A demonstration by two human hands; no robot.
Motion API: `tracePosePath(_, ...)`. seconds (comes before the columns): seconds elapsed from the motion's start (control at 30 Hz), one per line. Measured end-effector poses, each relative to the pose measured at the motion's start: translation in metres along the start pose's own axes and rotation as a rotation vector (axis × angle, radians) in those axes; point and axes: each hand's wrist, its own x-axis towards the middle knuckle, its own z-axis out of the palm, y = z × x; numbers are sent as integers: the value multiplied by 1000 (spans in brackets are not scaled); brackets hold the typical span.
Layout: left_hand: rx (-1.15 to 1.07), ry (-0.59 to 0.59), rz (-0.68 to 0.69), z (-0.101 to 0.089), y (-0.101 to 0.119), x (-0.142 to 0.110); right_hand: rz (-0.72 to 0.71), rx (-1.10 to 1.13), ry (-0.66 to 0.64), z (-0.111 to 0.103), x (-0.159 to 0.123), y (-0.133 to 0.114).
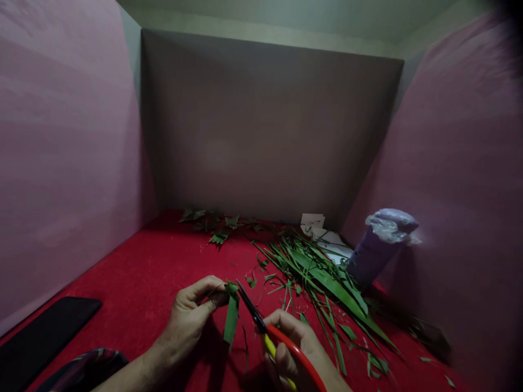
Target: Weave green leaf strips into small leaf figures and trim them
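Note:
My left hand (196,307) pinches a strip of green leaf (231,321) between thumb and fingers; the strip hangs down from the fingertips, and its upper end looks folded or bunched. In my right hand (298,345) is a pair of scissors (281,348) with red and yellow handles and dark blades. The blade tips point up and left, close beside the top of the leaf strip. Whether the blades touch the leaf I cannot tell.
A red cloth (163,272) covers the surface. Long green leaves (322,272) and cut scraps lie to the right, beside white papers (312,223) and a purple plastic-wrapped package (378,247). Jagged leaves (220,235) lie at the back. A flat black object (53,332) rests at the left.

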Motion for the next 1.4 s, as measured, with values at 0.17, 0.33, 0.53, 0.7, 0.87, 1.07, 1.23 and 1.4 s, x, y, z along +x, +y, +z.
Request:
tracePosePath(0.17, 5, -55, 20, 2, 3, 0, 19, 38, 7, 1, -1, -1)
tracePosePath(0.33, 3, -71, 24, 2, -3, -1, -7, 55, 23, 1, 2, 4)
tracePosePath(0.53, -24, -102, 20, 0, -8, -1, -13, 63, 3, -2, 8, 15)
tracePosePath(0.7, -36, -93, -6, 1, -5, -1, -41, 71, 110, -5, 13, 20)
tracePosePath(0.87, -77, -80, -65, 0, -4, -2, -96, -238, 303, -18, 10, 7)
tracePosePath(1.07, -175, -107, -203, 1, -2, -5, -232, -1369, 353, -33, 4, -5)
tracePosePath(1.23, -160, -123, -267, 5, 5, -8, -370, -1597, 479, -18, 2, -17)
tracePosePath(1.4, -131, -211, -265, 6, 7, -12, -594, -1135, 334, 11, 4, -32)
